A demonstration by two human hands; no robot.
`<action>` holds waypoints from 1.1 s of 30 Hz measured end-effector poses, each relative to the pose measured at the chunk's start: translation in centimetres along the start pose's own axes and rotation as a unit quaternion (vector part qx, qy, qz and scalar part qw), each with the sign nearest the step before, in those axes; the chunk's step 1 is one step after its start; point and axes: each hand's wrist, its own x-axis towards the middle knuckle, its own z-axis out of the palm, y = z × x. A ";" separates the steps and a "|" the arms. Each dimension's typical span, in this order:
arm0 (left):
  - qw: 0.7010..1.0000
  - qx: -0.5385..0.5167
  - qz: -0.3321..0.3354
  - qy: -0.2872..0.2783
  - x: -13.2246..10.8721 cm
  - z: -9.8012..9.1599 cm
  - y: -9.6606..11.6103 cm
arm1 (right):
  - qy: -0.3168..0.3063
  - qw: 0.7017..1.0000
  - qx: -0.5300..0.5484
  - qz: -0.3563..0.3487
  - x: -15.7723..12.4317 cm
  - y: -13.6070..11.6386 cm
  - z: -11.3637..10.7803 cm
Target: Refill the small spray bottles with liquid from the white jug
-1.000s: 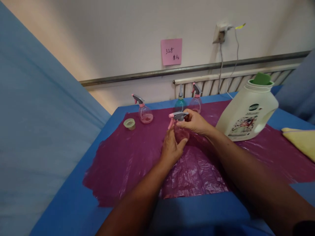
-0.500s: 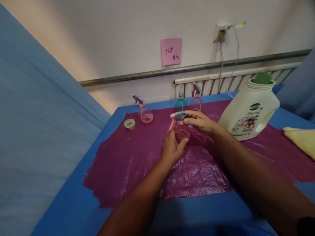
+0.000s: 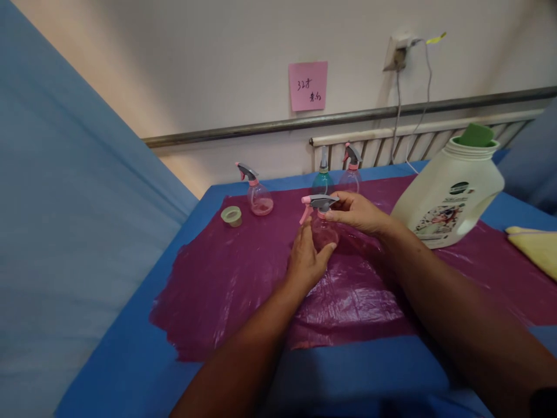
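A small clear pink spray bottle (image 3: 324,232) stands on a maroon plastic sheet (image 3: 243,278). My left hand (image 3: 307,260) wraps round the bottle's round body from the near side. My right hand (image 3: 357,212) pinches the grey and pink trigger head (image 3: 319,204) at the bottle's top, fingers closed on it. Both forearms reach in from the lower edge of the view.
Three more spray bottles stand at the back: a pink one (image 3: 259,198), a teal one (image 3: 322,177), another pink one (image 3: 350,174). A pale green cap (image 3: 231,216) lies at the left. A big white detergent jug (image 3: 452,194) and a yellow cloth (image 3: 537,249) are on the right.
The hands stay on the same bottle; the right hand's fingers shifted slightly on the trigger head. The view moved a little, so everything sits slightly further right.
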 end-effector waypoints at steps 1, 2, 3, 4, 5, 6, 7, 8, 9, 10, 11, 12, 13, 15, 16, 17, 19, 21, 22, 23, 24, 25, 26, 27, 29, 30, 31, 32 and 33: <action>1.000 -0.001 0.004 0.000 0.0 0.0 -0.1 | -0.004 1.000 -0.007 0.001 0.0 -0.1 0.0; 1.000 -0.002 0.008 0.001 0.0 0.1 -0.1 | -0.010 1.000 -0.014 0.001 -0.1 -0.3 -0.1; 1.000 -0.003 0.012 0.002 0.0 0.2 -0.2 | -0.015 1.000 -0.019 0.001 -0.1 -0.5 -0.1; 1.000 -0.004 0.014 0.004 0.0 0.2 -0.2 | -0.018 1.000 -0.021 -0.001 -0.2 -0.9 -0.1; 1.000 -0.006 0.012 0.007 0.0 0.3 -0.1 | -0.019 1.000 -0.021 -0.005 -0.3 -1.3 -0.1; 1.000 -0.009 0.011 0.008 -0.1 0.3 -0.1 | -0.019 0.999 -0.022 -0.013 -0.5 -1.7 0.0; 1.000 -0.013 0.011 0.008 -0.1 0.3 0.0 | -0.021 0.999 -0.029 -0.024 -0.6 -2.2 0.0; 1.000 -0.016 0.013 0.008 -0.1 0.3 0.2 | -0.024 0.998 -0.045 -0.034 -0.7 -2.7 0.0; 1.000 -0.019 0.016 0.007 -0.1 0.2 0.4 | -0.026 0.996 -0.071 -0.042 -0.8 -3.1 0.0; 1.000 -0.019 0.020 0.005 -0.1 0.2 0.5 | -0.026 0.993 -0.105 -0.047 -0.9 -3.4 0.0; 1.000 -0.018 0.023 0.004 -0.2 0.1 0.7 | -0.022 0.989 -0.140 -0.048 -1.0 -3.6 0.0; 1.000 -0.017 0.025 0.002 -0.2 0.1 0.8 | -0.017 0.984 -0.173 -0.048 -1.1 -3.7 -0.1; 1.000 -0.016 0.025 0.002 -0.2 0.1 0.8 | -0.013 0.979 -0.200 -0.047 -1.2 -3.8 -0.1; 1.000 -0.017 0.024 0.002 -0.3 0.3 0.8 | -0.004 0.970 -0.237 -0.049 -1.3 -3.8 -0.2; 1.000 -0.018 0.022 0.002 -0.3 0.4 0.8 | 0.000 0.967 -0.250 -0.050 -1.4 -3.7 -0.2; 1.000 -0.019 0.020 0.003 -0.4 0.5 0.7 | 0.005 0.964 -0.263 -0.051 -1.5 -3.7 -0.1; 1.000 -0.020 0.016 0.007 -0.5 0.7 0.6 | 0.013 0.957 -0.284 -0.053 -1.7 -3.8 0.0; 1.000 -0.019 0.013 0.008 -0.5 0.8 0.7 | 0.020 0.950 -0.307 -0.057 -1.9 -3.9 0.3; 1.000 -0.018 0.011 0.009 -0.6 0.8 0.7 | 0.023 0.946 -0.317 -0.061 -2.1 -4.0 0.4; 1.000 -0.016 0.009 0.008 -0.6 0.7 0.8 | 0.025 0.944 -0.323 -0.064 -2.2 -4.1 0.5; 1.000 -0.014 0.009 0.007 -0.6 0.7 0.9 | 0.026 0.942 -0.327 -0.068 -2.4 -4.2 0.5; 1.000 -0.011 0.011 0.005 -0.6 0.6 1.0 | 0.028 0.941 -0.329 -0.071 -2.6 -4.3 0.5; 1.000 -0.009 0.013 0.002 -0.6 0.6 1.1 | 0.030 0.940 -0.333 -0.074 -2.7 -4.4 0.5; 1.000 -0.008 0.014 -0.001 -0.6 0.6 1.1 | 0.033 0.936 -0.342 -0.076 -2.8 -4.5 0.4; 1.000 -0.005 0.015 -0.005 -0.7 0.6 1.2 | 0.040 0.922 -0.377 -0.076 -2.9 -4.9 0.1; 1.000 -0.004 0.013 -0.004 -0.7 0.7 1.3 | 0.041 0.914 -0.397 -0.073 -2.8 -5.1 -0.1; 1.000 -0.003 0.010 0.000 -0.7 0.7 1.4 | 0.040 0.906 -0.416 -0.067 -2.7 -5.4 -0.2; 1.000 -0.005 0.006 0.008 -0.7 0.8 1.4 | 0.039 0.900 -0.431 -0.061 -2.4 -5.6 -0.3; 1.000 -0.008 0.000 0.019 -0.7 0.8 1.6 | 0.042 0.896 -0.440 -0.055 -2.1 -5.9 -0.3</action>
